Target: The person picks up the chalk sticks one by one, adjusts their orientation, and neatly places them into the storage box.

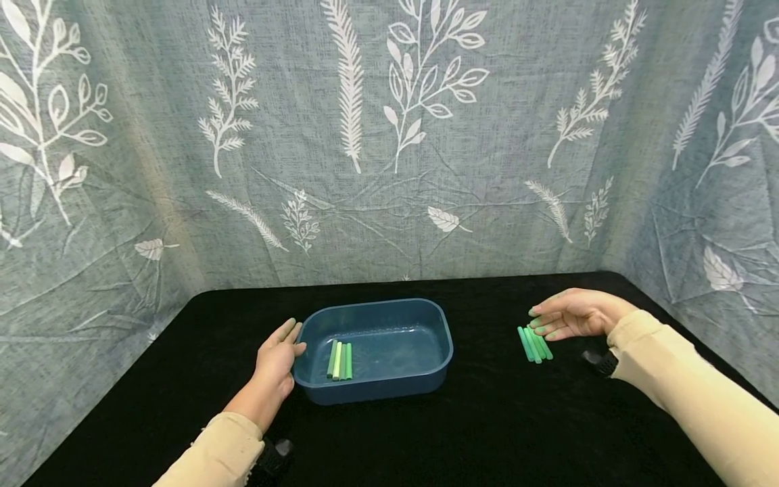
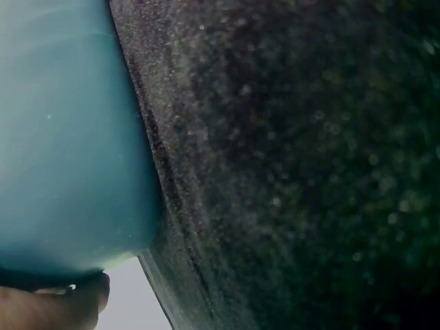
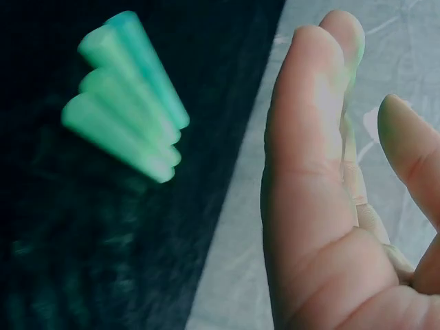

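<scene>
My left hand (image 1: 276,362) is at the left rim of a blue rectangular basin (image 1: 389,387), with the thumb over the edge and the other fingers along the outside. In the left wrist view, a fingertip (image 2: 89,299) touches the rim beside the basin's outer wall (image 2: 75,158). Several green and yellow-green chalk sticks (image 1: 337,360) lie side by side inside the basin, at its left end. On the right, my right hand (image 1: 578,314) is held beside and above more green chalk sticks (image 1: 535,346), fanned out on the cloth. Nothing is between its extended fingers (image 3: 309,165) and thumb.
A black cloth (image 1: 487,426) covers the table under the basin and the loose chalk. Grey-green curtains (image 1: 365,223) with white leaf patterns hang behind the table and on both sides.
</scene>
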Tool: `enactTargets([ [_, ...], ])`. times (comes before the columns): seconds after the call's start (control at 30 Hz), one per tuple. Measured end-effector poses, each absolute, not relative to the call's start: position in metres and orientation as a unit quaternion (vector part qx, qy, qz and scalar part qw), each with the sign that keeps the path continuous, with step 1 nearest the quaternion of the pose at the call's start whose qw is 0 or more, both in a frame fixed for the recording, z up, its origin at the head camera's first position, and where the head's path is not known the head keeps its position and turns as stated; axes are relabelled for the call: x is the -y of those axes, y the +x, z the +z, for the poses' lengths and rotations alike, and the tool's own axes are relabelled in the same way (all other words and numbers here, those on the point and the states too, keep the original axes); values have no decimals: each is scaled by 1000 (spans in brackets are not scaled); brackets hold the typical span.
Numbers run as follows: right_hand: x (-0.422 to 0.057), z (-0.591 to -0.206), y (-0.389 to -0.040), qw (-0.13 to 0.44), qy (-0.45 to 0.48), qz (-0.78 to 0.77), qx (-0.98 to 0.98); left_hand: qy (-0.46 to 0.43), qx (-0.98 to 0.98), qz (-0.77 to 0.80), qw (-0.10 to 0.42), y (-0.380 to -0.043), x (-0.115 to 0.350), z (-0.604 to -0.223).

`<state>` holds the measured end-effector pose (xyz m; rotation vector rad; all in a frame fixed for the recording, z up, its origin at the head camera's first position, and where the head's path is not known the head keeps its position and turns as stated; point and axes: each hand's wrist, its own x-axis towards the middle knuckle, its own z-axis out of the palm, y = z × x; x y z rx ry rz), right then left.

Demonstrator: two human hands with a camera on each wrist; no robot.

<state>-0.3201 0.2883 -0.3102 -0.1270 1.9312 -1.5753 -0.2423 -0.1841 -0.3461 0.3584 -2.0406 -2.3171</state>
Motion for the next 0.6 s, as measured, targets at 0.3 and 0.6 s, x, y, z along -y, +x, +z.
enactTargets([
  [0.3, -306, -332, -320, 321, -35, -600, -732, 113, 659, -743, 19, -243, 184, -348],
  [0.6, -313, -344, -322, 313, -13, -588, -745, 113, 664, -739, 17, -243, 183, -348],
])
